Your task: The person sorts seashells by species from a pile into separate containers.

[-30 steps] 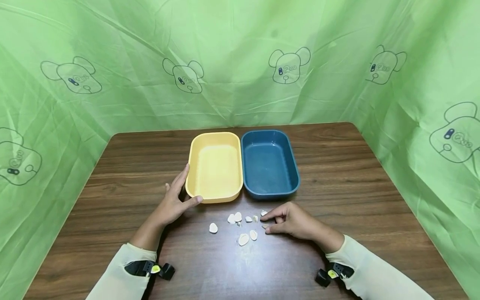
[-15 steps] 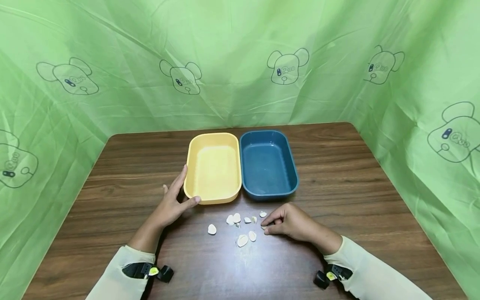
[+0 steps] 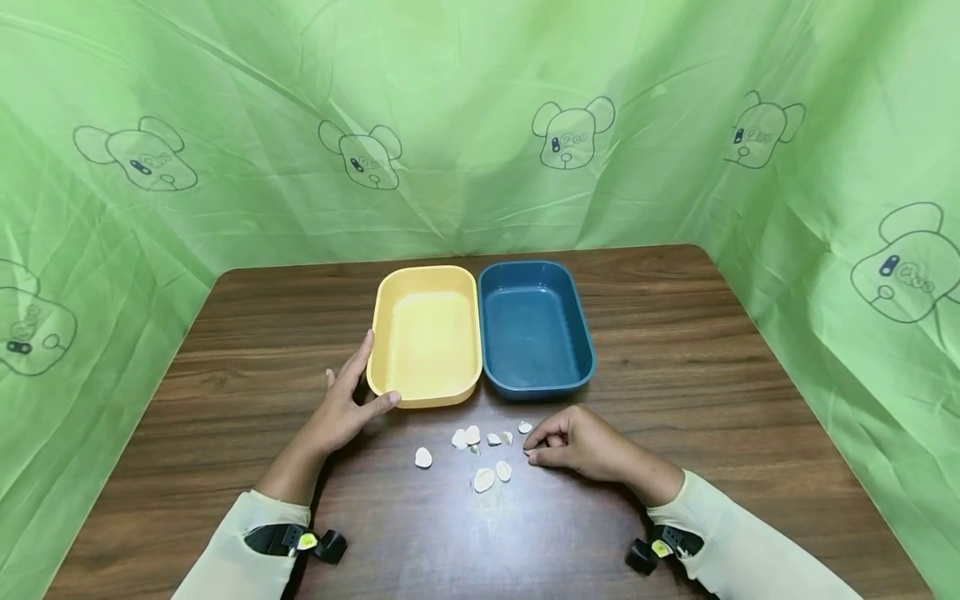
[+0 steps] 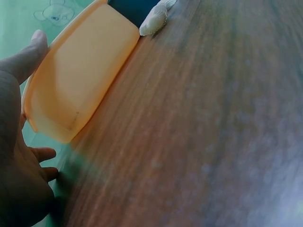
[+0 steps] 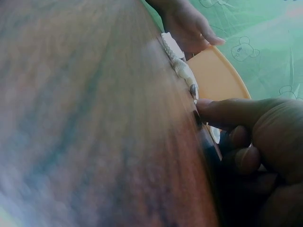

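Observation:
My left hand [image 3: 343, 415] rests at the near left corner of a yellow plastic bin [image 3: 427, 398], its thumb on the front rim and its straight fingers along the side. Low over the wooden table, my right hand [image 3: 588, 446] pinches a small pale seashell [image 3: 527, 452] between thumb and index finger, which mostly hide it. Several white seashells lie loose in front of the bins, among them a larger shell [image 3: 483, 480], a shell [image 3: 525, 427] just beyond the right fingertips, and one apart [image 3: 423, 457] at the left. Ridged shells [image 5: 183, 71] show in the right wrist view.
A dark blue bin [image 3: 540, 390] stands against the yellow bin's right side. Both sit toward the back of the brown wooden table [image 3: 675, 350]. Green cloth [image 3: 465, 192] printed with bear heads hangs around the back and sides.
My right hand's thumb and index finger have drawn together on the small seashell, the hand shifting slightly toward me. My left hand stays at the yellow bin's corner.

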The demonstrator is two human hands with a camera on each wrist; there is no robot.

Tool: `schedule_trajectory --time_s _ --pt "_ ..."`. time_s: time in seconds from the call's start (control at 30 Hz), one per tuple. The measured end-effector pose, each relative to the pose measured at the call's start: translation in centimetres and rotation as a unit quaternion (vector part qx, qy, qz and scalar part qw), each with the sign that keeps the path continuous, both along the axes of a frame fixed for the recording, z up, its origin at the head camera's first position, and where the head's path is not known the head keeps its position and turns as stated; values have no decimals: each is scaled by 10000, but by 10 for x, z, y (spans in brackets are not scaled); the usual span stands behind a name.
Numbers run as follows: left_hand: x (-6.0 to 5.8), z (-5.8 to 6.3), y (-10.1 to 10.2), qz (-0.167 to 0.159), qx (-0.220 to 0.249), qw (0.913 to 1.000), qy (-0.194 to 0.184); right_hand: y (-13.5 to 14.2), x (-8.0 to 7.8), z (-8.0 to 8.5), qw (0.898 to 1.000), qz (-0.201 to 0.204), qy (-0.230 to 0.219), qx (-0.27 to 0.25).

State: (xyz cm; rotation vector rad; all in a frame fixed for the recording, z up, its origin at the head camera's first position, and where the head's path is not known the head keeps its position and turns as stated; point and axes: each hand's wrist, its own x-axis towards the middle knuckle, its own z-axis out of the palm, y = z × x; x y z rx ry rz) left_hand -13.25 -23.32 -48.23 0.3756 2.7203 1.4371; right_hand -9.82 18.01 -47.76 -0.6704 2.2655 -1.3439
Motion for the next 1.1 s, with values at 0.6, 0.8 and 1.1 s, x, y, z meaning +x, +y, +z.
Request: schedule_trajectory --time_s 0.6,0.8,1.1 --pt "1 1 -1 39 74 10000 22 1 2 2 9997 -130 184 -125" --pt "1 1 0 10 64 10000 -16 1 9 16 9987 -244 204 -399" --pt "2 -2 1 7 266 9996 91 8 7 36 9877 -797 1066 -823"
